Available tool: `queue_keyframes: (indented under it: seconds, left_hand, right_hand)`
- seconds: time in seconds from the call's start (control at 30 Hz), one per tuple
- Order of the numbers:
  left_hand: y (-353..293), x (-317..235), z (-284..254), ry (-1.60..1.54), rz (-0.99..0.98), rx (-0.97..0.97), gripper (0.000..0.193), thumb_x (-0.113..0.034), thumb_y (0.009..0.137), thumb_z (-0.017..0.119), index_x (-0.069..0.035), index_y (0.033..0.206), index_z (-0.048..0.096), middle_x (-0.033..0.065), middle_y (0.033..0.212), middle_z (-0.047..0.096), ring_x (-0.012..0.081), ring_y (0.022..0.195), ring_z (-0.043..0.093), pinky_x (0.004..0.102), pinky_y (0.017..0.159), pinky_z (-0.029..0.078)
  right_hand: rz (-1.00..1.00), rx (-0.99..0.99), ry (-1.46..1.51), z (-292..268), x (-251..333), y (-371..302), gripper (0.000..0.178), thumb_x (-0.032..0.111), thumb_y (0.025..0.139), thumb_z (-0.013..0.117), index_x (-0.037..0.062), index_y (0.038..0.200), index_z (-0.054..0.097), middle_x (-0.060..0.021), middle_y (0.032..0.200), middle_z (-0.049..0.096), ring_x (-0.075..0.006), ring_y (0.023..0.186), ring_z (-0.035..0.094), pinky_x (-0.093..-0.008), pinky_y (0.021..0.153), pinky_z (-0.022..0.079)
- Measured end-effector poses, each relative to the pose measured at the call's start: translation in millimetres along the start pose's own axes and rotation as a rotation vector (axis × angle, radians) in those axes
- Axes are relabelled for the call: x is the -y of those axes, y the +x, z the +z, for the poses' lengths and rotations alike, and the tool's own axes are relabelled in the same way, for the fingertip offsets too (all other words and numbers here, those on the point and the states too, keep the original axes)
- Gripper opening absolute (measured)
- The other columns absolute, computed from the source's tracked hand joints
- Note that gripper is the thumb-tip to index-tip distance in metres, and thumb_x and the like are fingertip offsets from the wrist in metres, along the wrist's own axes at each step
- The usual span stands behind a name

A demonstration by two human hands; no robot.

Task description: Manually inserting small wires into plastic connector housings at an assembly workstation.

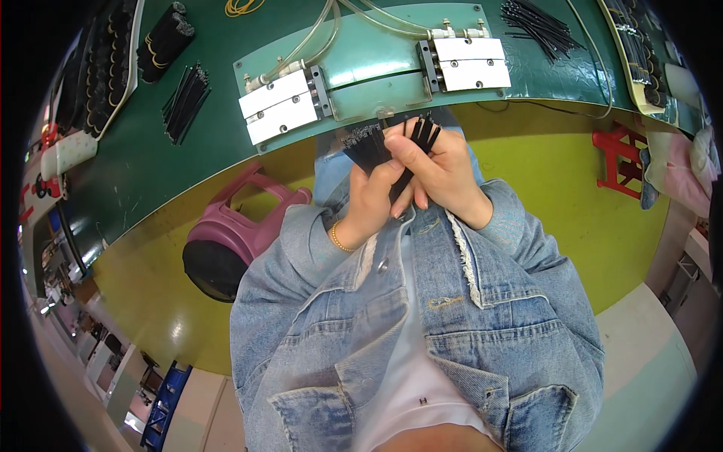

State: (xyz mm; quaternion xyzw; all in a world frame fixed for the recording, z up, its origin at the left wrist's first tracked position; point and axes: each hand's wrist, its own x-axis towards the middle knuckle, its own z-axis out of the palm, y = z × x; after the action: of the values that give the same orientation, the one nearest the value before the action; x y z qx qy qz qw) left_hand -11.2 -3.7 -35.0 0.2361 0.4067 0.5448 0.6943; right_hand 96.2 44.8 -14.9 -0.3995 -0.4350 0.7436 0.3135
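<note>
My left hand (pixel 367 202) is closed round a fanned-out bundle of thin black rods (pixel 366 146), which look like short cut cables with pale ends. A smaller group of the same black rods (pixel 426 132) sticks up from my right hand (pixel 446 172), its thumb and fingers closed on them. The two hands touch in front of my chest, just off the table's near edge, and the rods' lower ends are mostly hidden by my fingers. Beyond them lies a green fixture plate (pixel 376 68) bearing a left white block (pixel 280 111) and a right white block (pixel 473 63).
Loose black rods lie on the green table (pixel 151 181) in a left pile (pixel 186 104) and a right pile (pixel 538 26). Tied bundles (pixel 164 41) stand at the far left. Clear tubes (pixel 331 22) run to the fixture. Below are a pink stool (pixel 256 211) and a red stool (pixel 614 162).
</note>
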Motion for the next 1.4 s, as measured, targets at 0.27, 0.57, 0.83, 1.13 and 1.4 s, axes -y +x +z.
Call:
queue_keyframes:
  seconds: [0.27, 0.57, 0.83, 1.13, 1.4]
  left_hand:
    - [-0.6, 5.6, -2.7, -0.009, 0.025, 0.004, 0.026, -0.017, 0.084, 0.038, 0.005, 0.096, 0.043, 0.0147, 0.053, 0.051, 0.0114, 0.031, 0.036, 0.0213, 0.031, 0.028]
    - [1.5, 8.2, -1.5, -0.019, 0.041, -0.054, 0.023, -0.015, 0.084, 0.038, 0.004, 0.095, 0.043, 0.0152, 0.055, 0.051, 0.0115, 0.031, 0.037, 0.0215, 0.030, 0.028]
    - [1.9, 8.1, -1.1, -0.032, 0.065, -0.082, 0.020, -0.013, 0.084, 0.038, 0.003, 0.094, 0.044, 0.0129, 0.055, 0.050, 0.0116, 0.032, 0.037, 0.0213, 0.030, 0.028]
    - [2.0, 8.7, -3.5, -0.029, 0.066, -0.087, 0.019, -0.012, 0.083, 0.039, 0.004, 0.091, 0.045, 0.0117, 0.055, 0.050, 0.0116, 0.032, 0.037, 0.0213, 0.030, 0.028]
    - [0.9, 4.2, -1.4, -0.057, 0.040, -0.078, 0.022, -0.013, 0.082, 0.039, 0.005, 0.091, 0.045, 0.0118, 0.055, 0.050, 0.0116, 0.031, 0.036, 0.0216, 0.030, 0.027]
  right_hand:
    - [-0.052, -0.010, -0.059, -2.3, -3.5, 1.6, 0.021, 0.015, 0.091, 0.048, -0.0022, 0.080, 0.052, -0.0044, 0.058, 0.055, -0.0100, 0.036, 0.053, -0.0199, 0.028, 0.036]
    - [-0.005, -0.031, -0.010, -1.2, -5.9, 7.1, 0.021, 0.017, 0.091, 0.047, -0.0012, 0.080, 0.050, -0.0035, 0.059, 0.053, -0.0070, 0.034, 0.047, -0.0205, 0.028, 0.036]
    - [-0.015, -0.026, -0.032, -0.5, -6.8, 8.5, 0.021, 0.017, 0.091, 0.047, -0.0016, 0.081, 0.049, -0.0038, 0.060, 0.053, -0.0079, 0.034, 0.048, -0.0208, 0.028, 0.036]
    - [-0.027, -0.045, -0.039, 2.5, -6.9, 8.1, 0.021, 0.017, 0.091, 0.048, -0.0019, 0.081, 0.049, -0.0046, 0.060, 0.054, -0.0092, 0.035, 0.050, -0.0214, 0.028, 0.036]
    - [-0.049, -0.039, -0.033, 1.0, -9.3, 7.8, 0.021, 0.017, 0.090, 0.049, -0.0020, 0.081, 0.049, -0.0049, 0.061, 0.055, -0.0095, 0.035, 0.050, -0.0211, 0.028, 0.037]
